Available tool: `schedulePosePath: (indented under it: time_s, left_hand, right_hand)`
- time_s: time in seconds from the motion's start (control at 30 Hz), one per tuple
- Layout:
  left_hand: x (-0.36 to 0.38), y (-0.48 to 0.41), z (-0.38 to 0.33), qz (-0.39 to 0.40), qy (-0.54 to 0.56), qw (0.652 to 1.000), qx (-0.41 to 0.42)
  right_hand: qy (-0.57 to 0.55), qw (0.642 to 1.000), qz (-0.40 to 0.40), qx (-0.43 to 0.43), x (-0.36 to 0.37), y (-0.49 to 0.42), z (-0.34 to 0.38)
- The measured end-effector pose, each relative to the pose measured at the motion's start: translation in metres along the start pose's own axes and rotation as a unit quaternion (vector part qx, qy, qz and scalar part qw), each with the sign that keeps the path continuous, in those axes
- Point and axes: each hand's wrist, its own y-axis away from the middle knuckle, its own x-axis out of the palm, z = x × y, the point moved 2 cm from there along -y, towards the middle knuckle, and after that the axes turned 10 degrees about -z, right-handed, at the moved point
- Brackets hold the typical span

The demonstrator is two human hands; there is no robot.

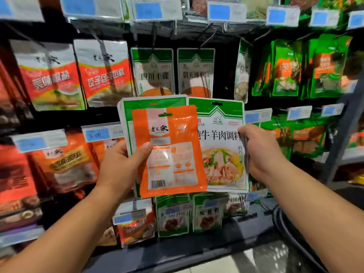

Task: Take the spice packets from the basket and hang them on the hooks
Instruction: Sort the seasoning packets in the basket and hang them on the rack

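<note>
packets (169,154) — between both hands' fingers (144,147)

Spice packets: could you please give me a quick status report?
Left hand grips orange packet, green-edged packet behind it. Right hand pinches green-white packet by its edge. None hung yet. Hooks ahead carry hanging packets.

Shop aisle: a retail seasoning display. Rows of sealed spice packets (106,75) hang face-out from metal hooks (207,38) on a dark rack (224,79), several deep and grouped by brand — red-and-white at left, green packets (285,75) at right. Plastic price-tag holders (97,133) with blue labels sit at the hook ends on every tier; one shows digits ending in 60. Pale tiled floor (266,257) below.
</note>
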Motion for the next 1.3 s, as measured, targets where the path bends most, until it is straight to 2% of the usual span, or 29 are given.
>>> schedulePosePath:
  time_s: [0.2,0.43,0.57,0.77,1.07,1.3]
  left_hand:
    - [-0.031,-0.01,0.001,-0.044,-0.021,0.999,0.018]
    - [-0.062,-0.02,0.005,-0.074,-0.012,0.997,0.004]
    - [-0.071,-0.02,0.011,-0.074,-0.011,0.997,-0.004]
    - [-0.075,-0.023,0.02,-0.073,-0.011,0.997,-0.009]
    - [-0.067,-0.024,0.024,-0.085,0.001,0.996,-0.032]
    - [-0.067,-0.025,0.026,-0.082,0.007,0.996,-0.045]
  right_hand:
    - [-0.03,0.999,-0.029,-0.023,0.028,-0.003,-0.013]
    - [0.028,0.995,-0.082,-0.053,0.012,-0.008,-0.035]
    - [0.136,0.987,-0.028,-0.08,0.012,-0.008,-0.049]
    - [0.199,0.979,0.006,-0.035,0.034,-0.006,-0.066]
    - [0.168,0.984,0.054,-0.012,0.062,-0.012,-0.091]
    - [0.131,0.99,0.044,0.017,0.072,-0.014,-0.095]
